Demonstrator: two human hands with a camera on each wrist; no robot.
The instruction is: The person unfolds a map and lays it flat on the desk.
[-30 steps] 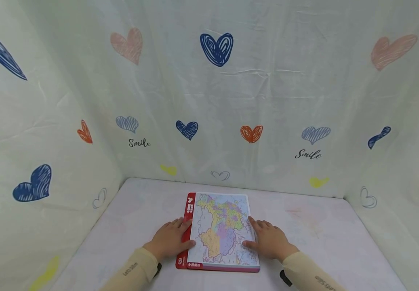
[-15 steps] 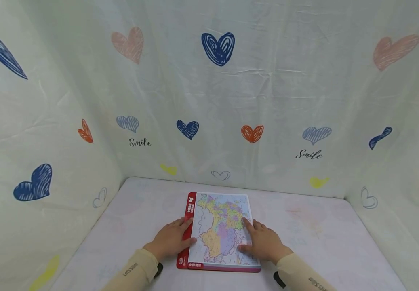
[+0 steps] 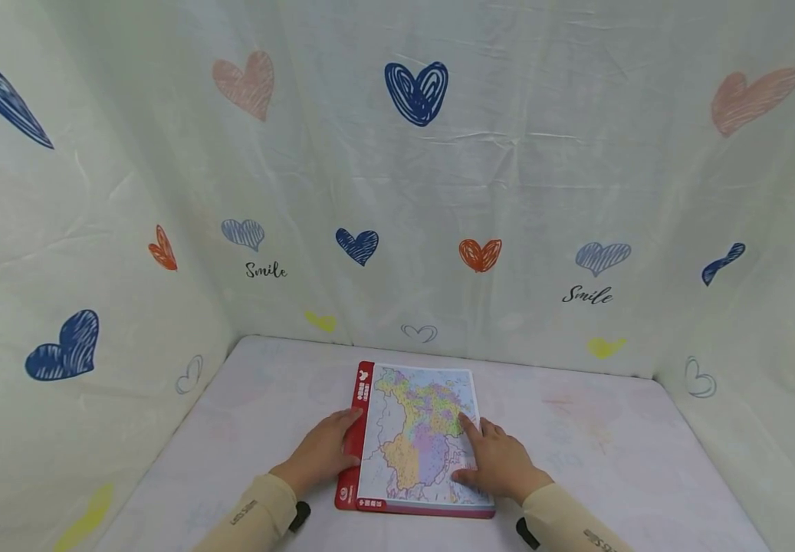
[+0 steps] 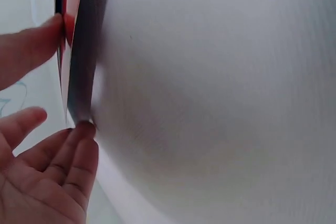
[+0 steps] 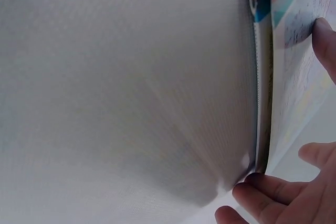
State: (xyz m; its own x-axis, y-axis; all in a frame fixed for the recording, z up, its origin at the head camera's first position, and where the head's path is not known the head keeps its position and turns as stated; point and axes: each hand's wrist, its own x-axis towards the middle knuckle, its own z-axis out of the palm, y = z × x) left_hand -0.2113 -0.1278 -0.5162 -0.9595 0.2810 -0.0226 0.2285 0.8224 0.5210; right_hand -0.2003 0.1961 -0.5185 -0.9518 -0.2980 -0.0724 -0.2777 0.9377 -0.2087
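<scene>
A flat map board [image 3: 411, 460], printed with a coloured map and a red margin on its left, lies on the white table. At its left margin is my left hand [image 3: 324, 452], thumb on the red strip and fingertips at the edge. The left wrist view shows the thumb on the board's red side [image 4: 75, 3] and other fingertips against its lower edge. My right hand [image 3: 504, 464] rests over the right side, thumb and index finger on the printed face. In the right wrist view, its other fingertips touch the edge of the layered board [image 5: 289, 40].
White tabletop [image 3: 576, 429] surrounds the board. Cloth walls [image 3: 425, 184] printed with hearts and "Smile" stand behind and at both sides. Dark bands [image 3: 299, 516] show under both sleeves.
My right hand has moved left, farther onto the printed face. My left hand has drawn back to the red margin, its thumb coming off the map. The board has barely shifted.
</scene>
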